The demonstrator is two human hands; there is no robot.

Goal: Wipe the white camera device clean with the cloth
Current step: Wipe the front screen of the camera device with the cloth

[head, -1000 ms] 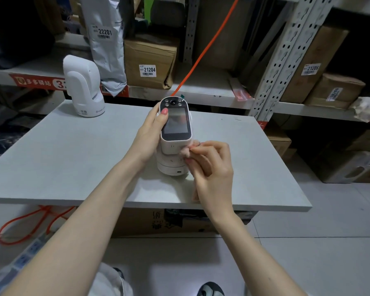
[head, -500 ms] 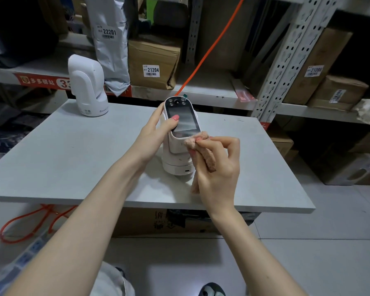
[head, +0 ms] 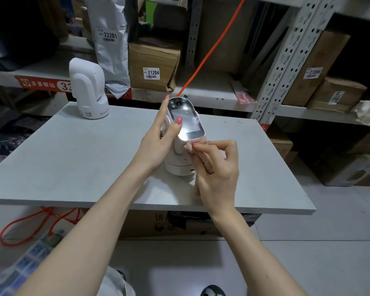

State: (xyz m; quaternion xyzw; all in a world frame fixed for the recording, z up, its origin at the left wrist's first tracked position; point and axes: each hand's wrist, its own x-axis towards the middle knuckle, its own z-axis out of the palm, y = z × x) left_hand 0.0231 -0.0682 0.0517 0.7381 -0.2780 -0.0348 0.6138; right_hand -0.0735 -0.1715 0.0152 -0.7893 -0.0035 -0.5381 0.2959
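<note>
Item: white camera device (head: 183, 146), standing mid-bench, nearer the front edge of the bench (head: 73, 163). Your left hand (head: 158, 144) grips its head, thumb on the screen's edge. Your right hand (head: 217, 167) pinches the pink cloth (head: 198, 152) against the lower edge of the screen. Progress, by judgement: wiping underway; screen face, base and back likely remain. A second white device (head: 88, 92) stands at the far left corner. Legible shelf labels: 22201 (head: 109, 35), 21204 (head: 151, 73), 21206 (head: 314, 72).
</note>
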